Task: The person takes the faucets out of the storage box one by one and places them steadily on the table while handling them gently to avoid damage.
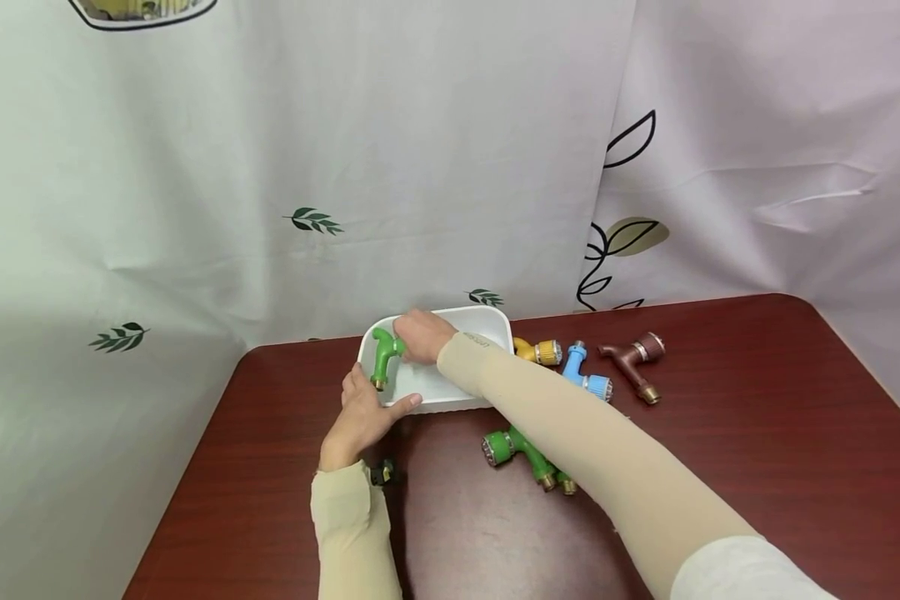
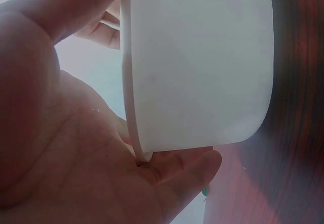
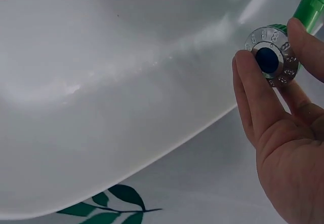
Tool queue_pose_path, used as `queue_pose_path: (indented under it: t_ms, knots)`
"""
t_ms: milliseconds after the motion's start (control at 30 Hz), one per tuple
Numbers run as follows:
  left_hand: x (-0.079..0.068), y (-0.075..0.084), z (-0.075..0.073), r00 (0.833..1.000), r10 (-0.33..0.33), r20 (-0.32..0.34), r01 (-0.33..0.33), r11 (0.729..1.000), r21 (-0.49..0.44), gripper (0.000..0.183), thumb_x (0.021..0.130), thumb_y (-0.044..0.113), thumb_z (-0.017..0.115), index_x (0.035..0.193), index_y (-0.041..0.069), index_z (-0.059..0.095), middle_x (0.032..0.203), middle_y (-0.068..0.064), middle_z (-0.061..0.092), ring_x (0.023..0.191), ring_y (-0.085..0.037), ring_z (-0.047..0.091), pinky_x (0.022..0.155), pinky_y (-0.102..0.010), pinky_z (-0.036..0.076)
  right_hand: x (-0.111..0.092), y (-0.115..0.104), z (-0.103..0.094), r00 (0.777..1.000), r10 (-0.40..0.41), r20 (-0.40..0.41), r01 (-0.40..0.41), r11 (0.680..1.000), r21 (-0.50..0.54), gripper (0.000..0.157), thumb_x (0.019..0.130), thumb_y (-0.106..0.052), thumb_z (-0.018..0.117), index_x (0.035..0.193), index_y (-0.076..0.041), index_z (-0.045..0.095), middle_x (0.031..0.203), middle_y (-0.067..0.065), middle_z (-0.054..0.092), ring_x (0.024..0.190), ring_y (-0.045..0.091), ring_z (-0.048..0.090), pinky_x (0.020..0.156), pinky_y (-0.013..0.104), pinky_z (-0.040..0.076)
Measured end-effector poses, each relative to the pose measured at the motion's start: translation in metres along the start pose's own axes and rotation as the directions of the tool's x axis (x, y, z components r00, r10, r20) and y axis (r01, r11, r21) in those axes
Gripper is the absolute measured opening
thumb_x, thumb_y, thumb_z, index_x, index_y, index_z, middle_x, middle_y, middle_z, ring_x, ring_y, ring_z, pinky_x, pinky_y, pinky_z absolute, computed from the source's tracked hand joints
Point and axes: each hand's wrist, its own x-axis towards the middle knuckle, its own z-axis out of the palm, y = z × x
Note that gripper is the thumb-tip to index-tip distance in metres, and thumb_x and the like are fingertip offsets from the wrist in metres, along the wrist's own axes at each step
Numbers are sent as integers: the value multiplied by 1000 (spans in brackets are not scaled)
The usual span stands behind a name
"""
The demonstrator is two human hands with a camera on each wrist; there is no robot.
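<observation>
My right hand (image 1: 422, 335) reaches over a white plastic basin (image 1: 438, 385) and pinches a green faucet (image 1: 383, 360) by its round knob. In the right wrist view, fingers and thumb close around the knob's silver numbered dial (image 3: 269, 57) with a dark blue centre. The faucet hangs over the basin's left part, its brass threaded end pointing down toward me. At the basin's front left corner, my left hand (image 1: 362, 414) grips the rim, thumb along the front and fingers up the left side. The left wrist view shows the basin's outer wall (image 2: 202, 67) close up beside the palm.
Right of the basin lie a yellow faucet (image 1: 537, 351), a blue faucet (image 1: 587, 375) and a brown faucet (image 1: 633, 365). Nearer me, green faucets (image 1: 521, 452) lie partly hidden under my right forearm. A leaf-patterned curtain (image 1: 420, 167) hangs behind the dark red table (image 1: 270, 500).
</observation>
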Motion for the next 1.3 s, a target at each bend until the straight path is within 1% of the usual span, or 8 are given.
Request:
queue_pose_path:
  t_ms: [233, 333, 433, 600, 767, 967, 1100, 1300]
  knots:
    - [0, 0, 0, 1000, -17, 6, 17, 1000, -4, 117, 89, 44, 74, 152, -15, -6, 155, -36, 6, 144, -51, 13, 115, -58, 23, -5, -1, -10, 999, 38, -13, -38, 999, 26, 13, 89, -14, 77, 94, -8, 67, 83, 1, 61, 78, 16, 56, 75, 28, 50]
    - [0, 0, 0, 1000, -17, 0, 17, 1000, -11, 118, 89, 44, 75, 151, -15, -5, 155, -37, 7, 143, -51, 14, 115, -58, 23, -9, 2, -13, 998, 66, -19, -65, 997, 50, 15, 89, -16, 78, 95, -7, 67, 83, 1, 59, 78, 16, 54, 75, 29, 50]
    - [0, 0, 0, 1000, -20, 1, 20, 1000, -12, 119, 88, 44, 75, 151, -16, -6, 155, -37, 7, 144, -51, 13, 116, -58, 22, -14, 6, -17, 995, 94, -14, -93, 992, 89, 22, 89, -17, 78, 103, -4, 68, 88, 2, 60, 80, 16, 53, 76, 30, 49]
    - [0, 1, 0, 1000, -15, 0, 15, 1000, -10, 119, 88, 44, 76, 151, -16, -5, 154, -37, 7, 143, -51, 13, 115, -58, 23, -25, 14, -27, 989, 146, 8, -145, 977, 153, 36, 90, -17, 77, 120, 0, 66, 103, 6, 65, 87, 17, 57, 81, 30, 50]
    - [-1, 1, 0, 1000, -20, -2, 20, 1000, -11, 119, 88, 44, 76, 151, -15, -5, 154, -36, 8, 142, -51, 15, 114, -59, 24, -33, 19, -37, 984, 177, -3, -174, 969, 173, 41, 92, -18, 76, 127, 0, 64, 113, 9, 67, 93, 19, 60, 84, 31, 51]
    - [-1, 1, -1, 1000, -24, -3, 24, 1000, -8, 119, 88, 44, 76, 151, -15, -4, 154, -36, 8, 143, -50, 15, 115, -58, 24, -44, 21, -44, 983, 180, -29, -170, 961, 219, 42, 93, -18, 75, 129, 0, 64, 117, 10, 67, 93, 19, 60, 83, 32, 51]
    - [-1, 1, -1, 1000, -24, 0, 24, 1000, -11, 118, 88, 44, 76, 152, -14, -5, 155, -36, 8, 143, -49, 15, 115, -58, 24, -55, 20, -49, 983, 176, -53, -157, 956, 247, 38, 93, -17, 74, 126, 0, 65, 110, 9, 67, 88, 19, 59, 78, 31, 50]
    - [-1, 1, 0, 1000, -19, -3, 19, 1000, -13, 118, 88, 42, 77, 152, -14, -5, 154, -36, 8, 142, -49, 15, 115, -59, 24, -74, 21, -54, 986, 129, -106, -99, 964, 245, 32, 93, -17, 74, 119, -1, 66, 99, 7, 66, 80, 18, 57, 70, 29, 48]
